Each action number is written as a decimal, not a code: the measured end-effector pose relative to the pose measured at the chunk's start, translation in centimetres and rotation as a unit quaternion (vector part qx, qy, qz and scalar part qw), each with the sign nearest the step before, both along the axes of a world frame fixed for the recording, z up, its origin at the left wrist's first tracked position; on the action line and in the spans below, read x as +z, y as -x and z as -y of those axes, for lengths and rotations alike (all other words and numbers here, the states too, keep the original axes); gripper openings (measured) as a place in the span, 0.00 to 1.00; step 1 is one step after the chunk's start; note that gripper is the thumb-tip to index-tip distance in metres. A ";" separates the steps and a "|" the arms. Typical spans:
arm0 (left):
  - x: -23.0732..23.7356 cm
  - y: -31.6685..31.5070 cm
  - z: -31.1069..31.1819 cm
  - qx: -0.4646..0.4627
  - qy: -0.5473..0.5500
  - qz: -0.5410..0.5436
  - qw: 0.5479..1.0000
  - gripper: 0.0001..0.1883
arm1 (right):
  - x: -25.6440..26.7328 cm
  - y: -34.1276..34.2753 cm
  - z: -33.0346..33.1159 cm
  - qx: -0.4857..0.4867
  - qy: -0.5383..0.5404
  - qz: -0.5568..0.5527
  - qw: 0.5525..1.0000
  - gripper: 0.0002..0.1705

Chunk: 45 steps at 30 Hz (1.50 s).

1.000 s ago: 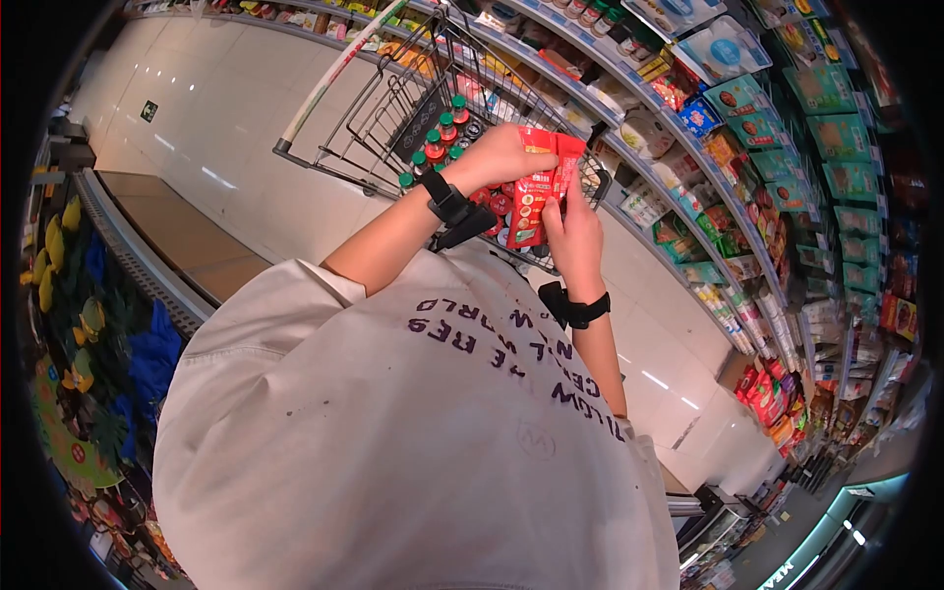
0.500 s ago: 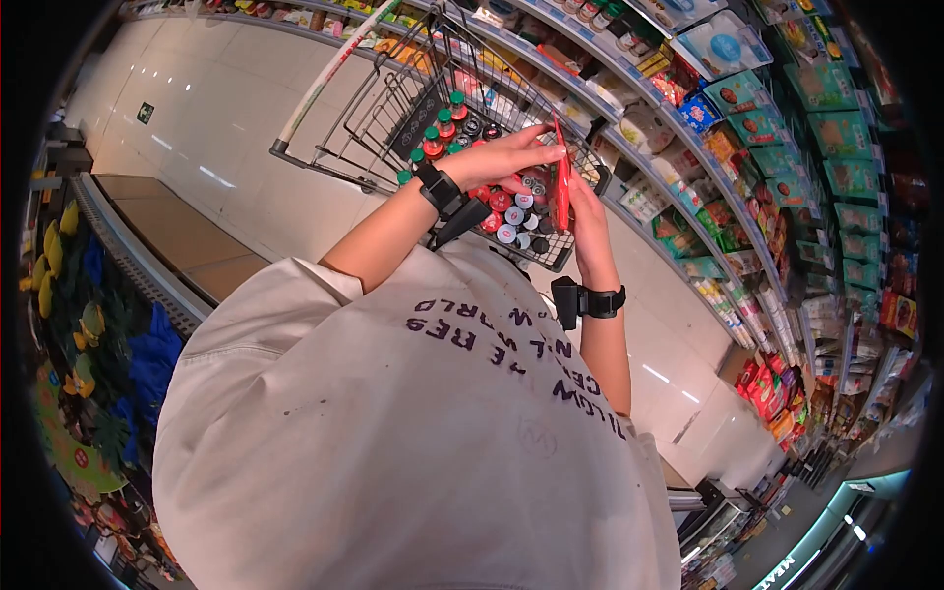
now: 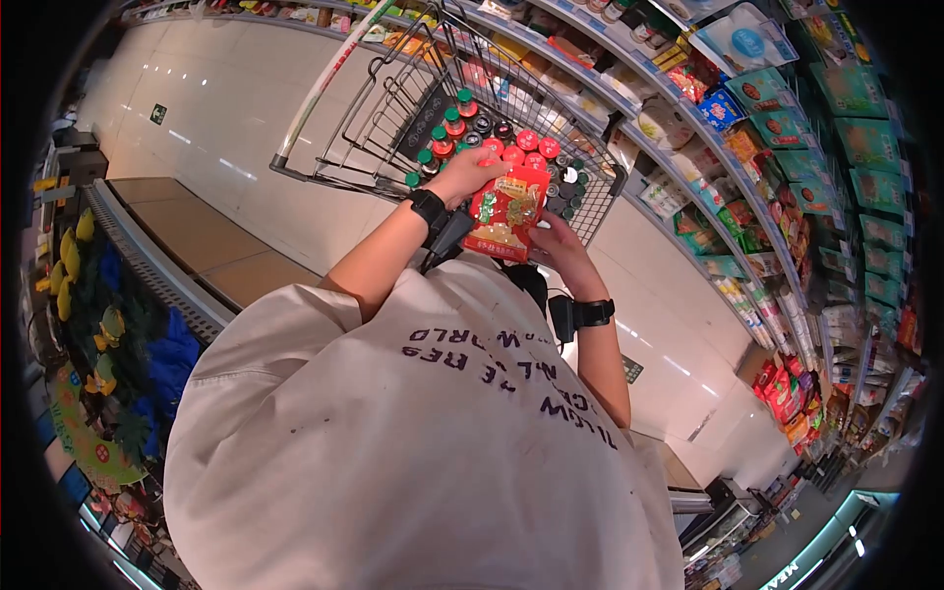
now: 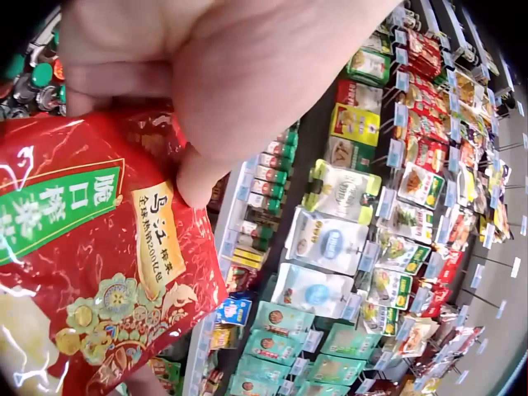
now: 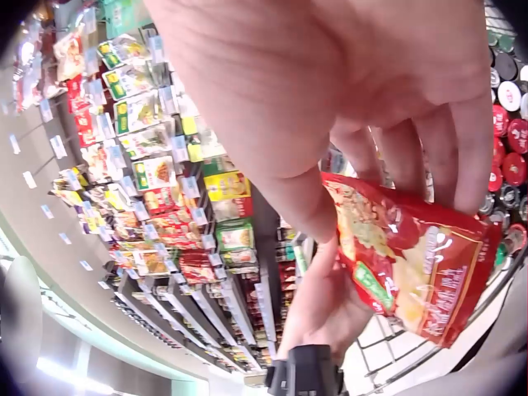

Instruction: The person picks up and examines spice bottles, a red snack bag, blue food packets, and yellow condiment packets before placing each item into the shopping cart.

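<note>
Left hand (image 3: 462, 180): pinched red packet (image 3: 504, 214).
Right hand (image 3: 563, 248): gripped its edge.
Cart (image 3: 423, 120): bottles (image 3: 455, 128) aboard.
Progress: I judged packet secured; remainder unclear.

Supermarket: price-tagged shelves (image 4: 229, 216), shopping cart (image 3: 421, 126)

The packet (image 3: 508, 211) is gleaming in glossy plastic, the cart (image 3: 595, 211) is showing metal wire, the shirt (image 3: 423, 433) is creasing in matt cloth, the smooth floor (image 3: 226, 98) is shining.

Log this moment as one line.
left hand: holds red packet | right hand: grips its edge | cart: holds green-capped bottles
</note>
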<state>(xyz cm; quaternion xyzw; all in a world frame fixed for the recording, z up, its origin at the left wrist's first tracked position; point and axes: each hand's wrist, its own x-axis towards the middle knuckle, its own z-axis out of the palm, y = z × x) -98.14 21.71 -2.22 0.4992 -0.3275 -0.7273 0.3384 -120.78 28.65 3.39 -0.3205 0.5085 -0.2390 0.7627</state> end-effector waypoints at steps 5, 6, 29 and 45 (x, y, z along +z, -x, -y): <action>-2.4 1.0 -1.2 0.075 -0.110 0.009 0.991 0.07 | -7.7 1.4 -0.6 0.021 -0.016 -0.057 0.998 0.23; -3.3 1.0 -1.1 0.078 -0.117 0.013 0.990 0.07 | -8.5 1.5 0.0 -0.020 -0.027 -0.051 0.998 0.23; -20.1 5.9 4.0 0.040 -0.131 0.259 0.956 0.23 | -38.4 -4.8 25.2 0.028 0.184 -0.311 0.932 0.18; -21.4 11.0 7.5 -0.115 0.124 0.269 0.948 0.37 | -27.7 3.4 23.1 0.002 0.334 -0.262 0.905 0.11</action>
